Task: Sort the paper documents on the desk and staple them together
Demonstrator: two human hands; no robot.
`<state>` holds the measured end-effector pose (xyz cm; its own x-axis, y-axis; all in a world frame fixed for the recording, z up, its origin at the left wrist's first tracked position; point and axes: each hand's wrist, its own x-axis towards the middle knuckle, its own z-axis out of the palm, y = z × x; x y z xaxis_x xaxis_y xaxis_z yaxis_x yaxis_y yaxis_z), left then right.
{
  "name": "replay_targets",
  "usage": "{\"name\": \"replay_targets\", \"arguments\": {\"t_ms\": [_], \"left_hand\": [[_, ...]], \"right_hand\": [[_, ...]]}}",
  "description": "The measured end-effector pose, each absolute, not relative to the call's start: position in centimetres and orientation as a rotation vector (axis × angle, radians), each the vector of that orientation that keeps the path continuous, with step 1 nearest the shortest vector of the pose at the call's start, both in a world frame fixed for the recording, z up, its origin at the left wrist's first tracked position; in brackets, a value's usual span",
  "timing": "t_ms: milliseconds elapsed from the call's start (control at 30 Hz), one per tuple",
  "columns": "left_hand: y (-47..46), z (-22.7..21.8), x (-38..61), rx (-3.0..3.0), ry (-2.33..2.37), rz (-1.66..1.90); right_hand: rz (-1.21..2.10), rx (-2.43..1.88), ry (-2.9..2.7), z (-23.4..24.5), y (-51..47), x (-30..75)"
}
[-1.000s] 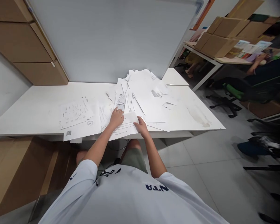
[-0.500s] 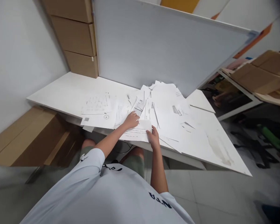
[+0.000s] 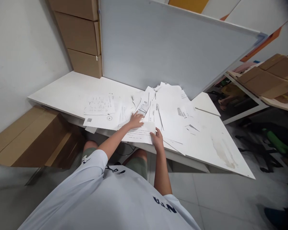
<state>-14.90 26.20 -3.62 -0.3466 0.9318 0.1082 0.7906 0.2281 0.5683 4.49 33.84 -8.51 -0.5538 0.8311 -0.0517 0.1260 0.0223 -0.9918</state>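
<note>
A printed sheet of paper point(image 3: 140, 135) lies at the front edge of the white table, just before me. My right hand point(image 3: 157, 139) grips its right edge, thumb on top and fingers underneath. Over the sheet's upper left part rests my left hand point(image 3: 136, 120), palm down with its fingers spread. Beyond the fingertips is a paper with dark print point(image 3: 143, 107). A pile of loose white papers point(image 3: 169, 99) spreads behind and right of the hands. To the left lie a sheet with rows of print point(image 3: 99, 104) and one with a square code point(image 3: 89, 120).
A white board point(image 3: 172, 48) stands upright along the back of the table point(image 3: 55, 86). Stacked cardboard boxes point(image 3: 84, 35) rise at the back left, and an open cardboard box point(image 3: 33, 137) sits below the left edge. Torn scraps point(image 3: 192, 128) lie to the right.
My left hand has shifted slightly left and its fingers have spread out more over the sheet. The right hand keeps its grip. The camera view has moved a little.
</note>
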Motion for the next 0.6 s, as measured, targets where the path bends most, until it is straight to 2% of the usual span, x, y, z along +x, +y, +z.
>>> {"name": "replay_targets", "arguments": {"t_ms": [167,267,367,433,600], "left_hand": [[23.0,-0.7,-13.8,1.753,2.379,1.062],[17.4,-1.2,-12.5,1.652,2.568,1.259],[9.3,-4.9,-11.0,1.298,2.863,1.404],[3.2,-8.6,-9.7,1.050,3.005,1.361],[-10.1,-17.8,-5.2,0.559,2.993,1.161]], "right_hand": [[1.543,-0.991,-1.769,-7.8,33.7,4.4],[1.531,-1.016,-1.789,-7.5,33.4,4.4],[1.485,-1.038,-1.770,-7.9,33.3,5.5],[1.416,-1.105,-1.689,-8.4,33.6,7.3],[0.970,-1.142,-1.248,-7.7,37.2,11.5]]}}
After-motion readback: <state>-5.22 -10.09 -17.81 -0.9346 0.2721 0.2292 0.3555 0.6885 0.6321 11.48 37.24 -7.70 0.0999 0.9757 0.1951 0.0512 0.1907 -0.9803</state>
